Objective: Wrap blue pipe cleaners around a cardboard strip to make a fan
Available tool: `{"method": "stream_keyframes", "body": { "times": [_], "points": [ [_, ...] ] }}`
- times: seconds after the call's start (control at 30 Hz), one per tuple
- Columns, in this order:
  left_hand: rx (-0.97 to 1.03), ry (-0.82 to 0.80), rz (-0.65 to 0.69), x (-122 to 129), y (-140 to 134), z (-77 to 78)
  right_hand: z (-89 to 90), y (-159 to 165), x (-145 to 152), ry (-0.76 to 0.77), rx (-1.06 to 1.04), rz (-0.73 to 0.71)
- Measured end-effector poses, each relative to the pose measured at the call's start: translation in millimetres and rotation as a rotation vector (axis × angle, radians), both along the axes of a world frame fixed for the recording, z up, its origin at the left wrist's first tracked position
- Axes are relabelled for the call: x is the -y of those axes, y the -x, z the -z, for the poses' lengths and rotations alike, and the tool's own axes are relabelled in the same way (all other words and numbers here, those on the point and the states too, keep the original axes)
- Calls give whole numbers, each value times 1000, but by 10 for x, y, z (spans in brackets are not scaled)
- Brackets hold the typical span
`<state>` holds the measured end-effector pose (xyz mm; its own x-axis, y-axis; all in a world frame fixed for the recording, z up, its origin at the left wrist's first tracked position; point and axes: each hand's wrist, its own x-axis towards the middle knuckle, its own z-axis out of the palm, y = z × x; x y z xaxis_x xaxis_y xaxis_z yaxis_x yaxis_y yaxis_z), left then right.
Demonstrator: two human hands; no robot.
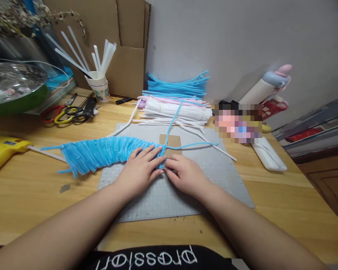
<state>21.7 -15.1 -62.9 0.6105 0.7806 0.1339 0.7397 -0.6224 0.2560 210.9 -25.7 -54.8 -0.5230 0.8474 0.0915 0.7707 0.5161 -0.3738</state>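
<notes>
One long, fuzzy blue pipe-cleaner strip (98,153) lies partly on a rectangular grey cutting mat (228,176); the left hand (141,170) presses its right end, fingers extended; the right hand (184,173) curls at that edge; whether it grasps anything, I cannot tell.

The blue strip (98,153) looks fuzzy, the tabletop (30,206) smooth wood.

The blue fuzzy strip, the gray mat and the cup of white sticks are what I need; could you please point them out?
Blue fuzzy strip (108,151), head view: middle of its ridged surface.
Gray mat (163,200), head view: bare surface toward its near edge.
Cup (100,90), head view: its outer wall.
</notes>
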Motion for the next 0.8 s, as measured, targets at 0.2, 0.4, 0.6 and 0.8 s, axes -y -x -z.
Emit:
{"method": "stream_keyframes", "body": {
  "times": [0.2,0.4,0.6,0.8],
  "points": [
    [-40,-26,-9,-2,-11,22,1,44,23,-74,93,-37],
    [-57,-35,-17,-12,14,20,-14,-34,19,-120,107,-152],
    [-65,8,-17,-30,-11,-13,-127,-162,-27,-57,118,-191],
    [-74,-76,-177,193,589,-507,-158,-129,3,-50,181,-120]
  ]
}}
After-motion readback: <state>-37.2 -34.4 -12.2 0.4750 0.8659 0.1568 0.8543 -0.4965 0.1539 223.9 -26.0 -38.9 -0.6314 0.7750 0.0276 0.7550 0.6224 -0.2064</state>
